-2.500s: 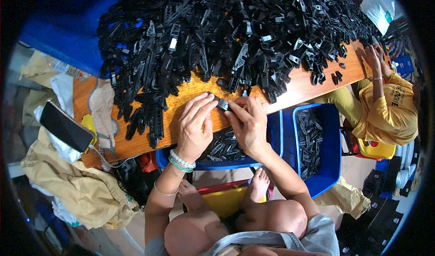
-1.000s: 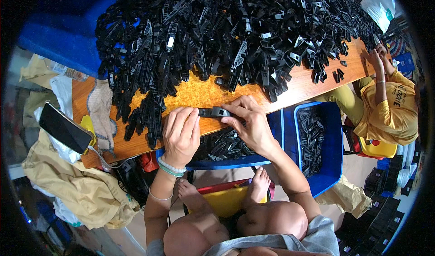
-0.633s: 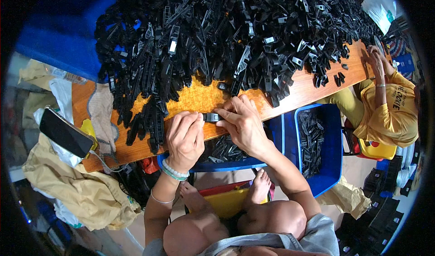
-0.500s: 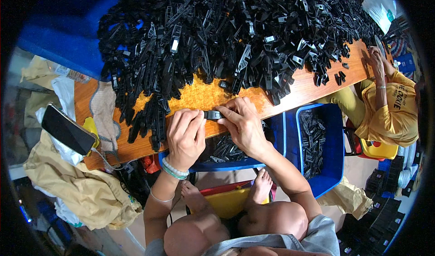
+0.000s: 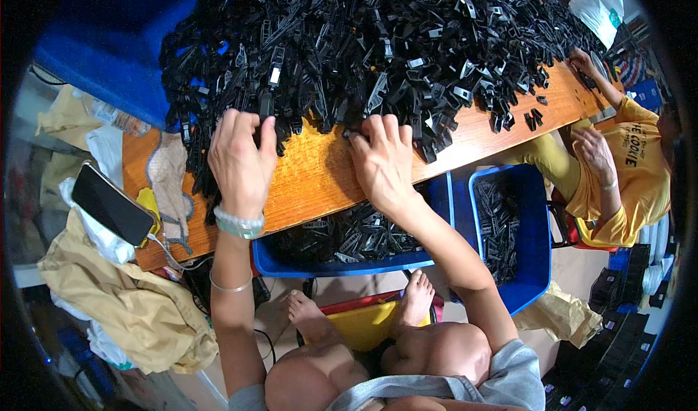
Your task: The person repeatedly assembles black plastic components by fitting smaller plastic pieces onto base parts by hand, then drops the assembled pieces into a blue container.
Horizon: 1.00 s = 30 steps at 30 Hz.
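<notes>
My left hand (image 5: 241, 160) reaches into the near left edge of a big heap of black plastic parts (image 5: 327, 44). Its thumb stands apart from the fingers, and a black part shows in the gap beyond them; I see no part in its grip. Back up, with curled fingers, my right hand (image 5: 383, 160) is at the heap's front edge. A small dark plastic piece (image 5: 350, 132) shows at its thumb and index finger; the other fingertips are hidden. Between the hands lies bare wooden tabletop (image 5: 309, 174).
Below the table edge sit a blue bin (image 5: 291, 267) and another blue bin (image 5: 534, 287), both holding black parts. A phone (image 5: 113, 204) and a cloth (image 5: 169, 185) are at left. A co-worker in a yellow shirt (image 5: 632, 171) sits at right.
Both hands have moved apart and forward to the heap. The small black part they held together is no longer seen between them. The co-worker's hands have separated.
</notes>
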Each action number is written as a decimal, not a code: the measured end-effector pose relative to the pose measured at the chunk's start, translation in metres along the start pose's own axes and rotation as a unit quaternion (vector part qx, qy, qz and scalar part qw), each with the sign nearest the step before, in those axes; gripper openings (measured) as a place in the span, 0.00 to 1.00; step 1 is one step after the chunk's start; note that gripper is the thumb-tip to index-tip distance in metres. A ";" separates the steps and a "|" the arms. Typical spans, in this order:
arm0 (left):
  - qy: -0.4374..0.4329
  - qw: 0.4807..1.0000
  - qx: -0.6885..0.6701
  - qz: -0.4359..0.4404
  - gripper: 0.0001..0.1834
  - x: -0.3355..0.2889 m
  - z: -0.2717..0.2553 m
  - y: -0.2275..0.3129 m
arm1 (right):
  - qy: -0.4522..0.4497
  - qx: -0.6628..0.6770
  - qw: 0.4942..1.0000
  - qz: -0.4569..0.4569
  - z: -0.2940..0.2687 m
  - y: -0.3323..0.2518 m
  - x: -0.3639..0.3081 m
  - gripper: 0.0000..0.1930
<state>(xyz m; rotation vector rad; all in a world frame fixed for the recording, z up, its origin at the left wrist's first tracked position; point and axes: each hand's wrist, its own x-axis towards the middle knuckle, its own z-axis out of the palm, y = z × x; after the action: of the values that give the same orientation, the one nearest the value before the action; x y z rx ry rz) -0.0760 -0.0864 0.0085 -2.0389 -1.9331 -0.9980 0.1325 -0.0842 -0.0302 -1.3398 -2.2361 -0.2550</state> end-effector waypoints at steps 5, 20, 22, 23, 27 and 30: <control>-0.080 0.994 -0.067 0.024 0.13 -0.047 -0.004 0.039 | 0.042 0.094 0.995 -0.018 -0.001 -0.003 -0.010 0.09; -0.069 0.980 -0.160 0.096 0.11 -0.072 0.020 0.044 | -0.032 0.177 0.969 0.168 -0.037 0.019 -0.054 0.14; -0.055 0.980 -0.164 0.098 0.11 -0.072 0.023 0.044 | -0.016 0.352 0.911 0.215 -0.036 0.017 -0.054 0.14; -0.053 0.980 -0.166 0.096 0.10 -0.072 0.024 0.044 | -0.018 0.383 0.900 0.205 -0.035 0.014 -0.053 0.14; -0.045 0.978 -0.181 0.090 0.10 -0.070 0.022 0.044 | -0.027 0.366 0.914 0.173 -0.031 0.004 -0.052 0.14; -0.046 0.970 -0.225 0.080 0.09 -0.070 0.022 0.037 | -0.034 0.351 0.918 0.180 -0.036 0.007 -0.053 0.15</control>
<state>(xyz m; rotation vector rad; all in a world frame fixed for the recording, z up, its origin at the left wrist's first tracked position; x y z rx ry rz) -0.0292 -0.1383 -0.0355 -2.4685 -1.6591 -1.4281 0.1706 -0.1360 -0.0281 -1.3031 -1.7973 0.6733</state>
